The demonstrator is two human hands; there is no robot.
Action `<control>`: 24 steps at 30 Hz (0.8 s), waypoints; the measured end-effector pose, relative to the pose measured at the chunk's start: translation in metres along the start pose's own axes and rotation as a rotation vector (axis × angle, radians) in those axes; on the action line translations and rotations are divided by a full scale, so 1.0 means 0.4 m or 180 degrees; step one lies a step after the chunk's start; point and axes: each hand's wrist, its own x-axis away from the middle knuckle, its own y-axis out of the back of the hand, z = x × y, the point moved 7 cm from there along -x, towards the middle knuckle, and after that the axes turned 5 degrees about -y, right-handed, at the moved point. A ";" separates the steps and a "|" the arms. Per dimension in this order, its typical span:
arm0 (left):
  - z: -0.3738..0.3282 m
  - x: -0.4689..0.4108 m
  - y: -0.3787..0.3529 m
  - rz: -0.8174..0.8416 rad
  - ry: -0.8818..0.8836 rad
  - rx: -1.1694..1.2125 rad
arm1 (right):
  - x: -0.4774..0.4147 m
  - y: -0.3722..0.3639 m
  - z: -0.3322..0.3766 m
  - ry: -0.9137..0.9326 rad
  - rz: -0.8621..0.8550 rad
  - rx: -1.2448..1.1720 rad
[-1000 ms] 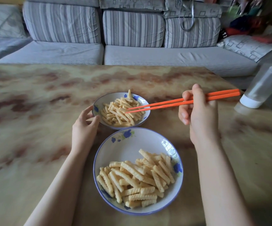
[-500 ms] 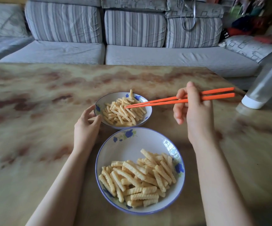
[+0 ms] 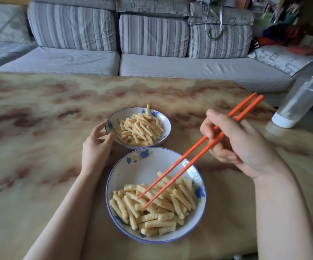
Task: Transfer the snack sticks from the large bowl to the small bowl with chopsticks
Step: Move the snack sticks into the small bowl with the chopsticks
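A large white bowl (image 3: pixel 142 169) with blue flowers sits near me, its near half filled with ridged yellow snack sticks (image 3: pixel 157 209). Behind it, a small matching bowl (image 3: pixel 166 122) holds a heap of the same sticks. My right hand (image 3: pixel 241 147) grips a pair of orange chopsticks (image 3: pixel 195 156); their tips point down-left into the large bowl's sticks, slightly apart, with nothing visibly pinched. My left hand (image 3: pixel 95 147) curls around the small bowl's left rim, thumb and fingers touching it.
Both bowls stand on a marbled tan table (image 3: pixel 39 147). A clear bottle with a white base (image 3: pixel 300 104) leans at the table's right edge. A grey striped sofa (image 3: pixel 152 53) runs behind the table.
My right hand swung the chopsticks from over the small bowl back and down into the large bowl. My left hand stayed on the small bowl's rim.
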 end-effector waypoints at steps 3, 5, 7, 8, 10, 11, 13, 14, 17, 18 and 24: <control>-0.001 0.000 0.000 0.0004 -0.0015 -0.0011 | -0.003 -0.003 -0.003 -0.0046 0.0004 0.0065; 0.000 -0.001 0.000 0.0002 -0.0002 0.0003 | -0.005 0.005 -0.003 -0.0054 -0.0076 0.0042; 0.002 -0.002 0.000 -0.0003 0.0009 0.0003 | -0.005 0.015 -0.002 -0.0046 -0.0164 0.0058; 0.002 -0.002 0.000 -0.0002 0.0004 -0.0004 | -0.005 0.019 -0.002 -0.0038 -0.0200 0.0069; 0.001 -0.002 0.000 -0.0003 -0.0010 0.0013 | -0.004 0.022 0.000 -0.0025 -0.0251 0.0084; 0.001 -0.001 0.000 -0.0005 -0.0008 0.0026 | -0.002 0.023 0.001 -0.0018 -0.0269 0.0092; 0.001 -0.001 0.001 -0.0001 -0.0005 0.0024 | 0.002 0.026 0.007 0.0014 -0.0310 0.0083; 0.001 0.000 0.000 0.0000 -0.0004 0.0025 | 0.005 0.029 0.011 0.0037 -0.0343 0.0064; -0.001 0.000 0.001 -0.0005 -0.0005 0.0032 | 0.012 0.047 0.018 0.0065 -0.0509 0.0042; -0.002 0.000 0.001 -0.0002 -0.0011 0.0018 | 0.013 0.053 0.017 0.0043 -0.0571 0.0051; -0.005 0.002 0.002 -0.0006 -0.0028 -0.0021 | 0.011 0.055 -0.002 -0.0182 -0.0617 0.0130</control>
